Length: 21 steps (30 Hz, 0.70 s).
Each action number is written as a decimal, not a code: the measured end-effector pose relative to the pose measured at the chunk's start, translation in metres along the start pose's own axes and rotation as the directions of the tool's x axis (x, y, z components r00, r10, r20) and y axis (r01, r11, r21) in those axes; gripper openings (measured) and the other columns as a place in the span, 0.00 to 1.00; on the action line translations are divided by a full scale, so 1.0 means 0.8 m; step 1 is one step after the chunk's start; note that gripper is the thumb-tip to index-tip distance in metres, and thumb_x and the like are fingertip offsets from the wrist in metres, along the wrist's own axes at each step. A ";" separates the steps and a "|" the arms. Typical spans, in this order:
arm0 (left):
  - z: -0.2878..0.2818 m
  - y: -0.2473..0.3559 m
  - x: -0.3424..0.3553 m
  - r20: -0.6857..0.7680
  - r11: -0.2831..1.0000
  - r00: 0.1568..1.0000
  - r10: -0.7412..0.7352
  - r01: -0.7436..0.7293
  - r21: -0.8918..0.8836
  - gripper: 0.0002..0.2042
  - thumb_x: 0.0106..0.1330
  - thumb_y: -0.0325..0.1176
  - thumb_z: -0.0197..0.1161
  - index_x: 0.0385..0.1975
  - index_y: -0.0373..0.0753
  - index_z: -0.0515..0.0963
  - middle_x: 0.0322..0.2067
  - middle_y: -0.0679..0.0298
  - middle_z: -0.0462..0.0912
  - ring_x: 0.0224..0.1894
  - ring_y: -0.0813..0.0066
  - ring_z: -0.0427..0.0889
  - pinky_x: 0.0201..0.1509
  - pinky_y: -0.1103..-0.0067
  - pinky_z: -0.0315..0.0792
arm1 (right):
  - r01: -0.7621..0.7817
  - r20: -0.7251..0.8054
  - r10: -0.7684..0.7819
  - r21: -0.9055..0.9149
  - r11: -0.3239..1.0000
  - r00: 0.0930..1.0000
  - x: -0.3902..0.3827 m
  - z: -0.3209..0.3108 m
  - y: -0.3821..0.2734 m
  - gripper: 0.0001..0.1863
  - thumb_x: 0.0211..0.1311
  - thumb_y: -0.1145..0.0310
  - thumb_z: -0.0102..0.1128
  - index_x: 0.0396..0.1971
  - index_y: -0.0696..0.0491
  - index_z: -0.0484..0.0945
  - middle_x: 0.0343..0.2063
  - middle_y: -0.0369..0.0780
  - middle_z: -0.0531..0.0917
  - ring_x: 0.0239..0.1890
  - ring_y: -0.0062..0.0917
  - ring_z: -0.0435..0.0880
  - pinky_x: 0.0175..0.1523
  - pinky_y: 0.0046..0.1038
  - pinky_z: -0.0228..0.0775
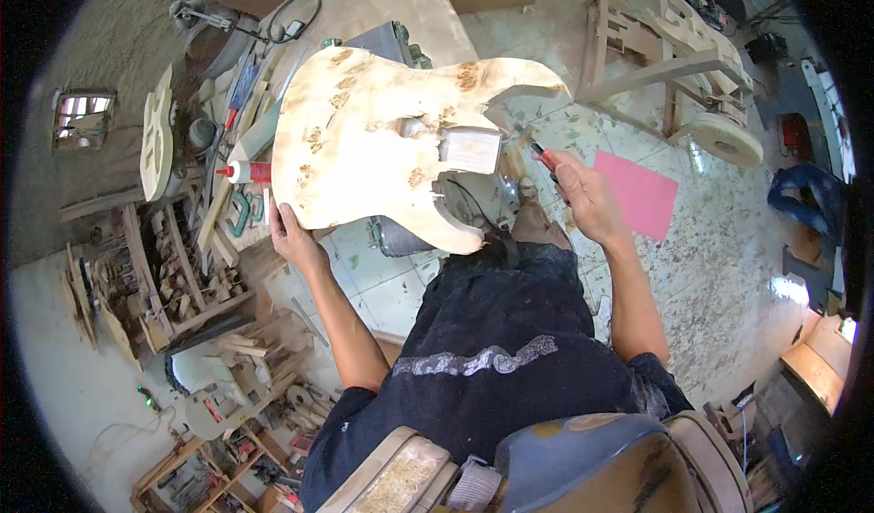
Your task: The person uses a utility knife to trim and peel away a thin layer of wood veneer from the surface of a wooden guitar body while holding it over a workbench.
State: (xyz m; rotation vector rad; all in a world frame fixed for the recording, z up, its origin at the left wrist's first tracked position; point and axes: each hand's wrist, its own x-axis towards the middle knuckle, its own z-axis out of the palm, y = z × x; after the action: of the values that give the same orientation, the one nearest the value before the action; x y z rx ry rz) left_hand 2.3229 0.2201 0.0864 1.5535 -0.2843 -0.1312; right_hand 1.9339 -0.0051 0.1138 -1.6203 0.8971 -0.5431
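A pale wooden electric guitar body [355, 140] with darker burl spots lies in front of me. It has a routed neck pocket [469, 151] and two horns pointing right. My left hand [294, 237] grips its lower left edge; the thumb shows and the fingers are partly hidden under the wood. My right hand [587, 199], to the right of the horns, is closed round a red-and-black handled tool [547, 159]. A small metal end points toward the gap between the horns, apart from the wood. Its exact kind is too small to tell.
A red-and-white glue bottle [244, 172] and a green clamp [238, 214] are left of the body. Another guitar body [157, 140] leans at the far left. A pink sheet [635, 194] lies on the tiled floor. A wooden rack [655, 67] stands at the far right.
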 end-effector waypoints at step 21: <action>0.010 0.015 -0.002 -0.043 0.998 0.997 -0.059 0.059 0.009 0.23 0.78 0.31 0.53 0.67 0.26 0.63 0.54 0.50 0.80 0.50 0.69 0.83 0.52 0.75 0.80 | 0.309 0.155 -0.303 -0.019 0.951 0.940 0.076 0.017 0.061 0.22 0.75 0.50 0.49 0.44 0.55 0.81 0.35 0.47 0.83 0.39 0.43 0.84 0.43 0.35 0.75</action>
State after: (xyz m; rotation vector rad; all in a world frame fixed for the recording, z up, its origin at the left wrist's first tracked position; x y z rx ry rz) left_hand 2.3182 0.2133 0.0981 1.5732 -0.2061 -0.1432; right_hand 1.9677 -0.0477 0.0566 -1.8280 0.5500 -0.6093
